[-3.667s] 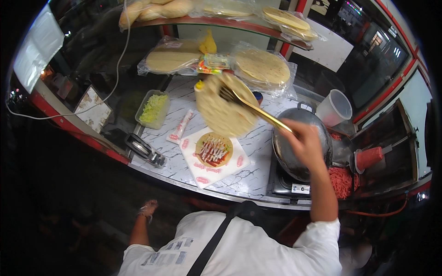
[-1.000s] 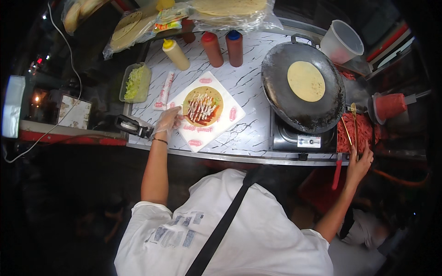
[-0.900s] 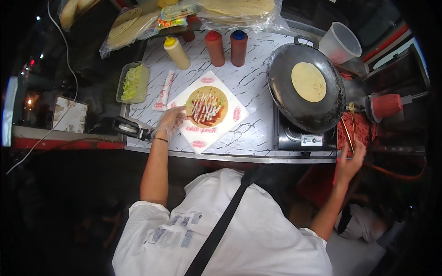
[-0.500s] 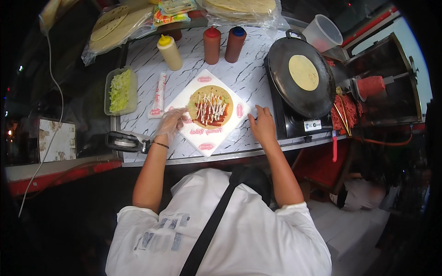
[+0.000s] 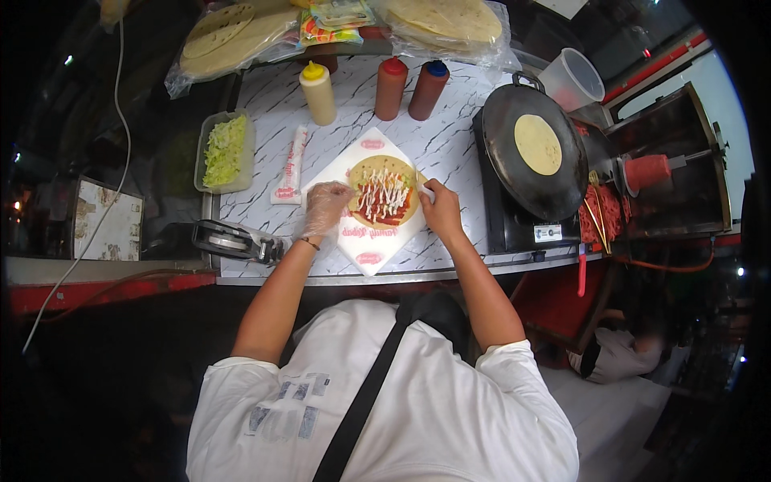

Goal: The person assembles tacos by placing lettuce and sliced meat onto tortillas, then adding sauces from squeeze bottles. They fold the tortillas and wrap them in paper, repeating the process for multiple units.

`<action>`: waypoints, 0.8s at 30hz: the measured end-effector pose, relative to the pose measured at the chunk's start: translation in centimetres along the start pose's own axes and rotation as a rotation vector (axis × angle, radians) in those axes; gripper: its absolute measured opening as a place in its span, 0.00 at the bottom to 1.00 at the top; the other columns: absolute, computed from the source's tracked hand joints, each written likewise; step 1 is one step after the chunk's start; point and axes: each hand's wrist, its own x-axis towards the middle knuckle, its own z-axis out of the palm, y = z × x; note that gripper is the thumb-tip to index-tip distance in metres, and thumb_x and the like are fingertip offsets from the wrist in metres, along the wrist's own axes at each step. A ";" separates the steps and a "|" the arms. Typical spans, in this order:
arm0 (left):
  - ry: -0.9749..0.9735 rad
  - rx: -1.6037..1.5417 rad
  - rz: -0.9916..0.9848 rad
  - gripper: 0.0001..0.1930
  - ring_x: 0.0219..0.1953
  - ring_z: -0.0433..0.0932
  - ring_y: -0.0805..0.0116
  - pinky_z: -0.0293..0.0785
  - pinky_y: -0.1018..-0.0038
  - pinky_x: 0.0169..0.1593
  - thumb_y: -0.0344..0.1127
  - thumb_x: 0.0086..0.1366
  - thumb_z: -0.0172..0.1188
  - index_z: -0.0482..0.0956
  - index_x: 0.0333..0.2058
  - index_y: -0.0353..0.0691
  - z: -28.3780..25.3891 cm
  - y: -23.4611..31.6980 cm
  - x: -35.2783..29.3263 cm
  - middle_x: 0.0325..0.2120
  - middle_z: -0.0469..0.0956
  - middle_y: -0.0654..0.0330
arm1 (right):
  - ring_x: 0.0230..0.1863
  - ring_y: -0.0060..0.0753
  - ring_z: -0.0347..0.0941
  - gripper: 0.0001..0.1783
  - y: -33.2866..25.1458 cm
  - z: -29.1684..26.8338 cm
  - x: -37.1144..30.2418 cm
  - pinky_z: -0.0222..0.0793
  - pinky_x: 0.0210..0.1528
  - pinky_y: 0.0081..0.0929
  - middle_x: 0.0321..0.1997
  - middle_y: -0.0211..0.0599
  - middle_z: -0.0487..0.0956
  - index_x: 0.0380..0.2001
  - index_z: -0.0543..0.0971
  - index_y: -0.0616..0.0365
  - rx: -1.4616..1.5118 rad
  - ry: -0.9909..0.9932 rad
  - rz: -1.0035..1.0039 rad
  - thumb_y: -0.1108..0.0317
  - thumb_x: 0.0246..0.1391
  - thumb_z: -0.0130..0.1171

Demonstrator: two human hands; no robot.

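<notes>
A round tortilla [image 5: 384, 165] lies on a white sheet of wrapping paper [image 5: 368, 247] with pink print, set cornerwise on the counter. Reddish filling striped with white sauce [image 5: 384, 195] covers its middle. My left hand [image 5: 324, 210], in a clear plastic glove, pinches at the tortilla's left edge. At the opposite edge, the fingers of my bare right hand [image 5: 442, 210] are closed on the rim, which looks slightly raised. The paper's right corner is hidden by that hand. Left of the paper stands a narrow stack of printed wrappers [image 5: 291, 165].
Shredded lettuce fills a plastic tub [image 5: 249, 173] on the left. Yellow-capped [image 5: 319, 96], red-capped [image 5: 390, 90] and blue-capped [image 5: 429, 92] sauce bottles line the back. Black tongs [image 5: 233, 241] lie front left. Another tortilla [image 5: 538, 145] sits on a black griddle [image 5: 502, 165]; meat on a spit [image 5: 647, 173] stands beyond.
Both hands have moved inward to the tortilla's edges; my right hand was spread at the paper's right corner before. The whole view has shifted slightly.
</notes>
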 end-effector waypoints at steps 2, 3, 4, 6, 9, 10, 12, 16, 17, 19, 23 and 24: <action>-0.019 0.074 0.063 0.08 0.27 0.82 0.60 0.77 0.67 0.38 0.33 0.57 0.68 0.87 0.34 0.37 -0.1 0.5 -0.1 0.26 0.85 0.54 | 0.39 0.61 0.80 0.12 0.2 0.1 0.0 0.74 0.43 0.44 0.38 0.58 0.82 0.40 0.79 0.67 0.013 -0.003 -0.034 0.69 0.56 0.61; -0.056 0.097 0.088 0.09 0.29 0.82 0.61 0.77 0.68 0.39 0.33 0.58 0.67 0.87 0.36 0.36 -0.3 0.7 0.0 0.29 0.85 0.54 | 0.40 0.61 0.79 0.12 0.4 0.1 0.0 0.74 0.44 0.45 0.38 0.58 0.82 0.41 0.79 0.66 0.019 -0.014 -0.049 0.70 0.56 0.61; -0.108 0.112 0.113 0.09 0.32 0.82 0.62 0.77 0.69 0.40 0.33 0.59 0.66 0.87 0.37 0.36 -0.8 0.9 0.0 0.31 0.84 0.54 | 0.41 0.62 0.79 0.11 0.6 0.0 0.0 0.73 0.45 0.46 0.39 0.58 0.82 0.41 0.79 0.66 0.025 -0.022 -0.054 0.71 0.56 0.60; -0.183 0.144 0.219 0.10 0.36 0.82 0.60 0.76 0.68 0.43 0.31 0.58 0.66 0.87 0.38 0.37 -2.0 1.0 0.1 0.35 0.84 0.53 | 0.42 0.62 0.78 0.11 0.9 -0.1 0.0 0.73 0.46 0.48 0.40 0.58 0.82 0.41 0.79 0.66 0.051 -0.033 -0.066 0.72 0.55 0.60; -0.239 0.182 0.344 0.11 0.39 0.80 0.55 0.76 0.65 0.45 0.28 0.54 0.67 0.87 0.38 0.38 -3.1 1.1 0.2 0.37 0.81 0.52 | 0.42 0.62 0.78 0.11 1.1 -0.2 -0.1 0.73 0.46 0.48 0.40 0.58 0.81 0.42 0.80 0.66 0.088 -0.044 -0.079 0.73 0.55 0.60; -0.252 0.190 0.309 0.12 0.40 0.80 0.55 0.76 0.65 0.45 0.28 0.53 0.68 0.87 0.39 0.38 -3.3 1.2 0.2 0.37 0.81 0.52 | 0.42 0.62 0.78 0.12 1.2 -0.2 -0.1 0.73 0.46 0.48 0.40 0.58 0.81 0.42 0.80 0.66 0.088 -0.047 -0.076 0.73 0.55 0.59; -0.254 0.202 0.284 0.13 0.39 0.80 0.56 0.77 0.66 0.44 0.28 0.52 0.68 0.87 0.39 0.39 -3.3 1.4 0.3 0.36 0.80 0.53 | 0.42 0.62 0.78 0.12 1.3 -0.2 -0.1 0.73 0.46 0.48 0.40 0.58 0.81 0.42 0.80 0.65 0.087 -0.051 -0.076 0.73 0.55 0.59; -0.229 0.172 0.292 0.12 0.38 0.79 0.58 0.76 0.68 0.43 0.31 0.53 0.70 0.87 0.39 0.40 -2.8 1.6 0.6 0.34 0.79 0.55 | 0.42 0.61 0.78 0.13 1.5 -0.1 0.3 0.73 0.46 0.46 0.40 0.58 0.81 0.43 0.80 0.67 0.083 -0.050 -0.088 0.72 0.55 0.60; -0.229 0.203 0.272 0.12 0.37 0.79 0.59 0.76 0.68 0.42 0.32 0.54 0.70 0.87 0.39 0.40 -2.7 1.5 0.6 0.34 0.80 0.55 | 0.42 0.61 0.79 0.13 1.5 -0.1 0.3 0.73 0.46 0.46 0.40 0.58 0.82 0.43 0.79 0.67 0.076 -0.060 -0.073 0.72 0.55 0.60; -0.191 0.148 0.292 0.11 0.37 0.79 0.58 0.76 0.67 0.41 0.34 0.55 0.70 0.87 0.37 0.38 -2.3 1.2 0.6 0.33 0.80 0.56 | 0.42 0.61 0.78 0.12 1.5 0.0 0.3 0.73 0.46 0.48 0.40 0.58 0.81 0.41 0.80 0.66 0.079 -0.054 -0.093 0.72 0.54 0.60; -0.061 0.180 0.288 0.09 0.35 0.79 0.55 0.74 0.65 0.39 0.36 0.57 0.69 0.85 0.31 0.37 -1.2 0.6 -0.3 0.31 0.79 0.55 | 0.42 0.61 0.78 0.10 1.2 -0.8 -0.2 0.72 0.47 0.49 0.38 0.59 0.81 0.38 0.79 0.66 0.049 -0.104 -0.102 0.71 0.53 0.61; -0.020 0.204 0.264 0.10 0.34 0.79 0.56 0.74 0.65 0.39 0.37 0.56 0.70 0.84 0.31 0.36 -1.2 0.5 -0.6 0.31 0.80 0.54 | 0.42 0.60 0.78 0.11 1.1 -1.3 -0.4 0.72 0.47 0.49 0.38 0.58 0.81 0.37 0.79 0.66 0.012 -0.161 -0.043 0.70 0.53 0.62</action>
